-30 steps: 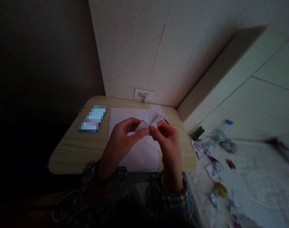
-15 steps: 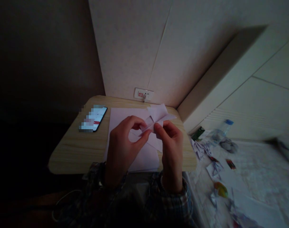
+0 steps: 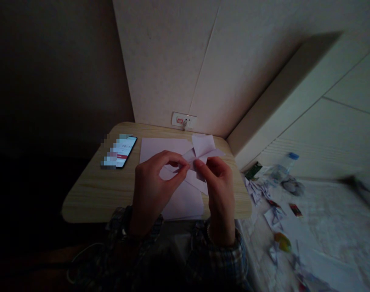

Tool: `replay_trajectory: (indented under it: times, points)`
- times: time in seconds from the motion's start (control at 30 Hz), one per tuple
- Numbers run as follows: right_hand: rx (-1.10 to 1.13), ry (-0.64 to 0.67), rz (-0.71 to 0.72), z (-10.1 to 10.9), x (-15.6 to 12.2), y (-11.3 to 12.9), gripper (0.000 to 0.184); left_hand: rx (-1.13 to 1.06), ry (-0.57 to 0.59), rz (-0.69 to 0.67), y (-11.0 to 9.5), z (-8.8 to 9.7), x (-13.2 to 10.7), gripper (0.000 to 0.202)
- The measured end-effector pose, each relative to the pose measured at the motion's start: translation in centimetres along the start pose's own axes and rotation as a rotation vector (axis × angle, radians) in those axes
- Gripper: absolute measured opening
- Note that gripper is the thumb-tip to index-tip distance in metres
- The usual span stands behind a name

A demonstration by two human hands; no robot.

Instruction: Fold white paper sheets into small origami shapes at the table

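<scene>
A piece of folded white paper (image 3: pixel 204 147) with several flaps spreading outward is held up above the small table. My left hand (image 3: pixel 160 174) pinches its left flap between thumb and fingertips. On the other side, my right hand (image 3: pixel 218 178) grips the paper with the thumb on top and the fingers curled behind it. Beneath both hands lies a stack of white paper sheets (image 3: pixel 185 205), partly hidden by them. The fingers behind the folded paper are out of sight.
On the wooden table (image 3: pixel 90 198), a phone (image 3: pixel 125 152) with a lit screen lies to the left. A wall socket (image 3: pixel 184 120) sits behind the table. To the right, a bed (image 3: pixel 333 207) carries paper pieces (image 3: pixel 257 190), a plastic bottle (image 3: pixel 289 162) and small packets.
My left fingertips have closed more tightly on the left flap, and the left hand has shifted slightly left. The folded paper's upper flap has turned a little and looks more spread.
</scene>
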State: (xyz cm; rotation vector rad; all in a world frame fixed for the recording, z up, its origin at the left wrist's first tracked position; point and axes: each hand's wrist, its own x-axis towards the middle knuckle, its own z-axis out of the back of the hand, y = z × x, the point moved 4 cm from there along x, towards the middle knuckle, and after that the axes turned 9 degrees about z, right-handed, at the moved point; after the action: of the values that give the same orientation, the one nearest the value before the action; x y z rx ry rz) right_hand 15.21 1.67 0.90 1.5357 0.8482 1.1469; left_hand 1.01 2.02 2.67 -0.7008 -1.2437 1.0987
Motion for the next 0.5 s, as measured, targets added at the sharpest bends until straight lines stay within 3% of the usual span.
replay_trajectory:
  times: [0.13, 0.5]
  points:
    - [-0.01, -0.012, 0.012, 0.02, -0.01, 0.06, 0.034, 0.04, 0.002, -0.006, -0.28, 0.02, -0.07, 0.005]
    - [0.033, -0.015, -0.011, -0.16, -0.13, 0.19, 0.031, 0.044, -0.027, -0.109, -0.92, 0.05, -0.03, 0.009]
